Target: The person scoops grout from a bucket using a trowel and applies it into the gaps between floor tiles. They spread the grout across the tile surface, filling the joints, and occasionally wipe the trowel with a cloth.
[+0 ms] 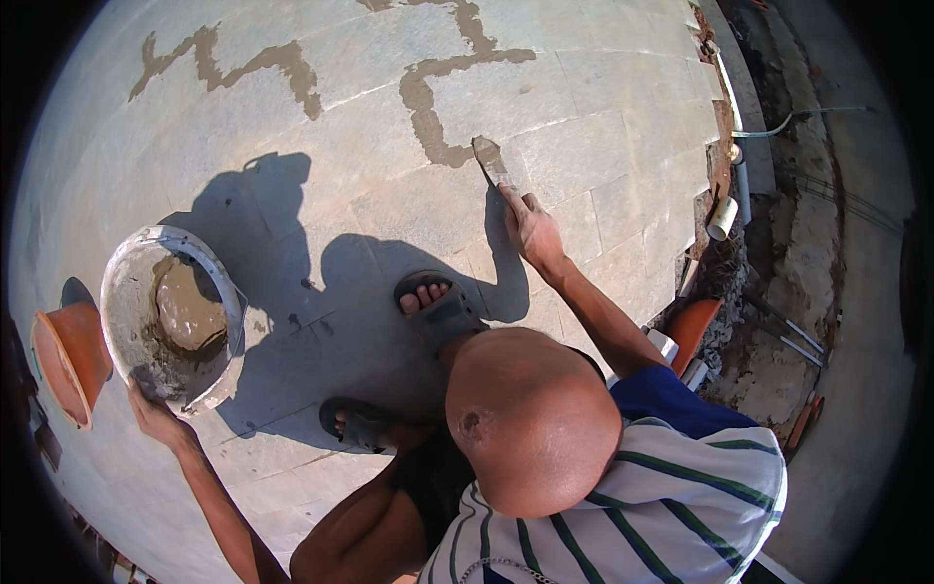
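My right hand (533,232) is closed around the handle of a putty knife (486,154). Wet mortar coats its blade, which meets the lower end of a zigzag mortar strip (423,107) along the joints of the stone paving (574,146). At the left, my left hand (159,417) grips the near rim of a white bucket (115,292). The bucket leans so that its mouth shows, and a mass of wet mortar (190,310) lies inside. Part of the left fingers is hidden behind the bucket wall.
An orange tub (86,355) lies tilted left of the bucket. Another mortar strip (229,70) marks the far left paving. On the right, the paving ends in a broken edge beside a trench with a white pipe piece (722,218), an orange piece (693,336) and a thin hose (769,131).
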The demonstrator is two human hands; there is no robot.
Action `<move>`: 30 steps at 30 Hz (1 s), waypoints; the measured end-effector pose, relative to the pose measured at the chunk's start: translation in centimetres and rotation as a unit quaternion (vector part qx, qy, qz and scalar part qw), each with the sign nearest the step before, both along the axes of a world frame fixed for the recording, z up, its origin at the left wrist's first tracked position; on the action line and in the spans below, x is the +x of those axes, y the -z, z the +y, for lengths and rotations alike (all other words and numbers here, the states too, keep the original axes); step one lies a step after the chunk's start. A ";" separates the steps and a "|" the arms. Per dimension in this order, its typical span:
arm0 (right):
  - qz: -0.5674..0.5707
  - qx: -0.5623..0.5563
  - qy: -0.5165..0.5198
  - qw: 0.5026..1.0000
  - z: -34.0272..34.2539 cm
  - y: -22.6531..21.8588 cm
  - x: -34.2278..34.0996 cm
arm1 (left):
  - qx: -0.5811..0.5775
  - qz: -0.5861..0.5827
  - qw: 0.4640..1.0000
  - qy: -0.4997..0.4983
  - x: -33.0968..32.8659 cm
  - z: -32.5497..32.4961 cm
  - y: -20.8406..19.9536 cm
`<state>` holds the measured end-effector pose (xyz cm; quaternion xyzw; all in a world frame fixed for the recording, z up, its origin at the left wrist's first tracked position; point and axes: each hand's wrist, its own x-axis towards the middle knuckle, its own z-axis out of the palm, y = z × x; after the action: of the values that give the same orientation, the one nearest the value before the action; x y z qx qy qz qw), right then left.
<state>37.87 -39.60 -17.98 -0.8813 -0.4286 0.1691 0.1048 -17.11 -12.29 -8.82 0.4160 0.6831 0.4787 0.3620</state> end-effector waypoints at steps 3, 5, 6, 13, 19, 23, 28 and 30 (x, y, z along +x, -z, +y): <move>0.035 -0.001 0.003 0.999 -0.9 -1.8 0.7 | 0.004 -0.013 1.000 0.010 0.4 0.2 0.4; 0.065 0.062 0.002 0.996 -0.3 -3.1 1.7 | 0.009 -0.014 1.000 0.010 0.4 0.3 0.2; 0.047 0.063 -0.005 0.997 0.5 -3.8 2.2 | 0.005 -0.011 1.000 0.010 0.3 0.4 0.3; -0.060 -0.091 -0.115 0.987 6.1 -2.7 4.8 | 0.005 -0.028 1.000 -0.006 0.5 0.3 1.0; -0.034 -0.111 -0.163 0.980 8.2 -4.6 0.3 | 0.006 -0.012 1.000 -0.018 1.0 -0.1 0.8; 0.020 -0.113 -0.177 0.978 8.3 -5.0 -0.8 | 0.006 -0.020 1.000 -0.010 0.6 0.1 1.2; 0.300 -0.146 0.007 0.943 8.6 -9.8 -2.3 | 0.009 -0.023 1.000 -0.018 0.0 0.1 1.5; 0.367 -0.161 0.042 0.915 7.3 -9.8 -1.6 | 0.009 -0.028 0.999 -0.016 -0.1 0.0 1.7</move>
<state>36.25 -32.34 -8.16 -0.7793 -0.2896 0.5428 0.1189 -17.21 -12.26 -10.52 0.3951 0.6751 0.5015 0.3697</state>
